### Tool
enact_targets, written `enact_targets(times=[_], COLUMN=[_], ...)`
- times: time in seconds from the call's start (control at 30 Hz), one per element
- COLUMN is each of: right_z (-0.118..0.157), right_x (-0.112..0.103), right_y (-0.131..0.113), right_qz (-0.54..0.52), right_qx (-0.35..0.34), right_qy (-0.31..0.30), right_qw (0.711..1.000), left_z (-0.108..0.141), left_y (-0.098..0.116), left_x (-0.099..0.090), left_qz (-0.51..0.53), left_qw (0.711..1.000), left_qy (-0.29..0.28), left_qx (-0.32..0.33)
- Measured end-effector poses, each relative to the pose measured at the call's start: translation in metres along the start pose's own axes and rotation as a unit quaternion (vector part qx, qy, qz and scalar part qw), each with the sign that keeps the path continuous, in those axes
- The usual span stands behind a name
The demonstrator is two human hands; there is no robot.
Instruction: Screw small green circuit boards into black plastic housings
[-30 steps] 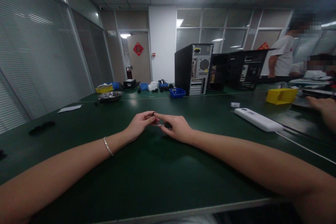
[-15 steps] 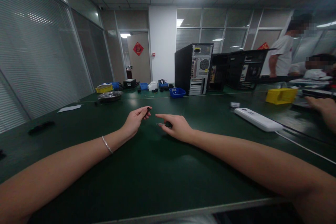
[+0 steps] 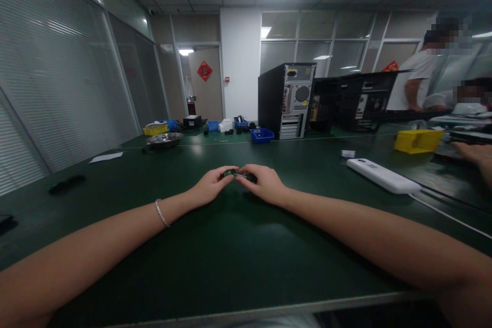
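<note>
Over the green table (image 3: 230,256), my left hand (image 3: 209,187) pinches a small dark piece with a green tint (image 3: 229,172), partly covered by the fingers. My right hand (image 3: 265,184) is closed round what looks like a small screwdriver (image 3: 250,178), with a dark handle and a thin metal shaft. The shaft points left, toward the dark piece; whether it touches is too small to tell. Both hands' fingertips meet or nearly meet around the piece.
At the back stand a computer tower (image 3: 294,102), a blue bin (image 3: 262,136) and a metal dish (image 3: 164,140). To the right lie a white power bank (image 3: 380,175) with cables and a yellow bin (image 3: 418,141). Another person's hand (image 3: 474,156) shows at the right edge.
My hands have come together, closing the gap between them. The screwdriver's shaft now sits at the dark piece. The view has shifted slightly.
</note>
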State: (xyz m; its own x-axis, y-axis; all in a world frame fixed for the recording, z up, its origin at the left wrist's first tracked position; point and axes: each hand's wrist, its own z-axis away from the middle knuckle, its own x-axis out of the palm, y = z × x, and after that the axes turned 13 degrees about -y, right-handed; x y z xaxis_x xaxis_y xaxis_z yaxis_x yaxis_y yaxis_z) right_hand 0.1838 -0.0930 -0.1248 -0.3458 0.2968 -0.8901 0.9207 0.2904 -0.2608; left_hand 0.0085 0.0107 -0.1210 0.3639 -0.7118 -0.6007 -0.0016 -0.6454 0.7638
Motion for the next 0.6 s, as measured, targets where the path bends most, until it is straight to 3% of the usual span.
enact_targets(times=[0.37,0.6], right_z=[-0.0010,-0.0007], right_x=[-0.0035,-0.0039], right_y=[-0.0016,-0.0012], right_qz=[0.058,0.054], right_qx=[0.013,0.011], right_qy=[-0.002,-0.009], right_qw=[0.998,0.998], left_z=[0.0047,0.0070], left_y=[0.0031,0.0088], left_x=[0.0000,-0.0018], left_qz=[-0.142,-0.166], left_qw=[0.988,0.983], left_qy=[0.057,0.062], left_qx=[0.031,0.041])
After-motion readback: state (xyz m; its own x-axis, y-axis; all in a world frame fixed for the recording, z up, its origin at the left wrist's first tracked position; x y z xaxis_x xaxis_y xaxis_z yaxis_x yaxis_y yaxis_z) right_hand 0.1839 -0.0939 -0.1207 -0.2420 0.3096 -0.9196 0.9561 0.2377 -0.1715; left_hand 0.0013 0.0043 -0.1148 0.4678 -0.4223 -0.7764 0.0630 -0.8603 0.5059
